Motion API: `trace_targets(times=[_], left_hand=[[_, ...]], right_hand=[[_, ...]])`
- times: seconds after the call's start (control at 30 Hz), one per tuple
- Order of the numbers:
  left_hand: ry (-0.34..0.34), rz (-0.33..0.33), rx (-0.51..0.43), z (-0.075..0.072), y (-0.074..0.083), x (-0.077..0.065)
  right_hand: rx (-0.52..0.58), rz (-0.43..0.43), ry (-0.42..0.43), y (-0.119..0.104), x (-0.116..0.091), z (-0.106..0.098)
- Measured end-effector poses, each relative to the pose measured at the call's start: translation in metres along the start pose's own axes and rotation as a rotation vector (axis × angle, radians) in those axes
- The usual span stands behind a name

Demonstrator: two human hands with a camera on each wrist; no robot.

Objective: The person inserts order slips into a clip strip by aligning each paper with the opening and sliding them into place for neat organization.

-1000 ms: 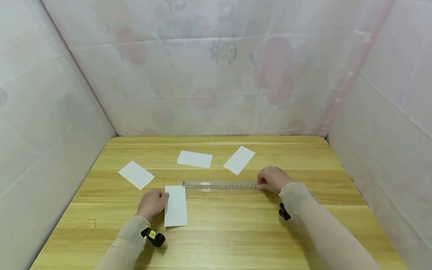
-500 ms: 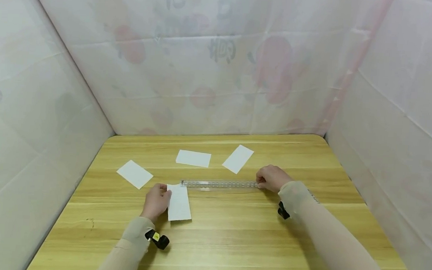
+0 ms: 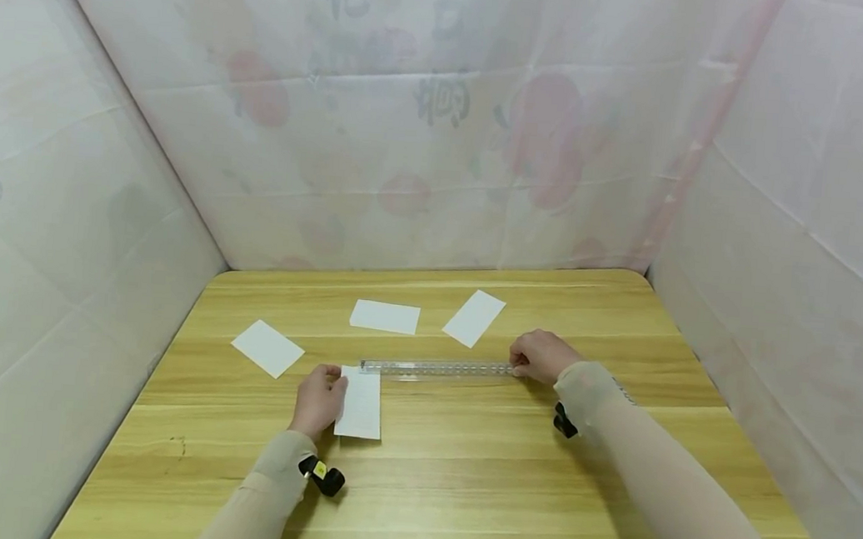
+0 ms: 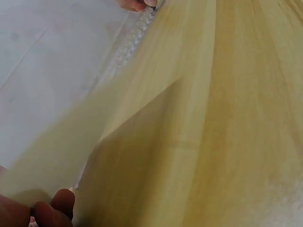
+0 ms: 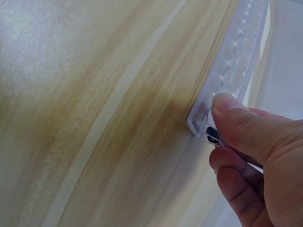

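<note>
My left hand (image 3: 319, 401) pinches the left edge of a white paper card (image 3: 362, 405) in the head view. In the left wrist view the card (image 4: 57, 142) is tilted up off the tabletop, with a shadow beneath it. A long clear plastic strip (image 3: 432, 371) with a row of round bumps runs crosswise, its left end at the card's top edge. Whether the two touch there I cannot tell. My right hand (image 3: 543, 357) holds the strip's right end. The right wrist view shows thumb and finger pinching the strip (image 5: 227, 66) beside a small black piece (image 5: 212, 134).
Three more white cards lie flat behind the strip: one at left (image 3: 268, 348), one at the middle (image 3: 386, 316), one farther right (image 3: 474, 318). The wooden table (image 3: 477, 481) is enclosed by pale printed cloth walls (image 3: 411, 134) at back and sides.
My left hand has shifted right and slightly away from me, bringing the card in under or against the strip's left end. The right hand and strip have stayed nearly in place.
</note>
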State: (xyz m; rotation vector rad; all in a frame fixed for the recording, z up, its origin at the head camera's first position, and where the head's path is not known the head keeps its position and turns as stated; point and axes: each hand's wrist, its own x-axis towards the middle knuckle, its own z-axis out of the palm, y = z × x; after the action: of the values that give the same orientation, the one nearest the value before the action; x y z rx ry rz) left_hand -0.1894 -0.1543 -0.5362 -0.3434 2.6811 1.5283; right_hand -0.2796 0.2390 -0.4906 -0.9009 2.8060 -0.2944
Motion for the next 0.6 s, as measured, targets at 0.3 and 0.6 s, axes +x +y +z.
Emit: trace_targets(times=[0.3, 0.6], left_hand=[[0.024, -0.010, -0.004, 0.0008, -0.0106, 0.0036], [0.039, 0.024, -0.048, 0.0040, -0.0099, 0.0004]], right_hand=[[0.010, 0.003, 0.001, -0.0010, -0.0002, 0.0021], [-0.009, 0.033, -0.010, -0.0024, -0.0013, 0.0015]])
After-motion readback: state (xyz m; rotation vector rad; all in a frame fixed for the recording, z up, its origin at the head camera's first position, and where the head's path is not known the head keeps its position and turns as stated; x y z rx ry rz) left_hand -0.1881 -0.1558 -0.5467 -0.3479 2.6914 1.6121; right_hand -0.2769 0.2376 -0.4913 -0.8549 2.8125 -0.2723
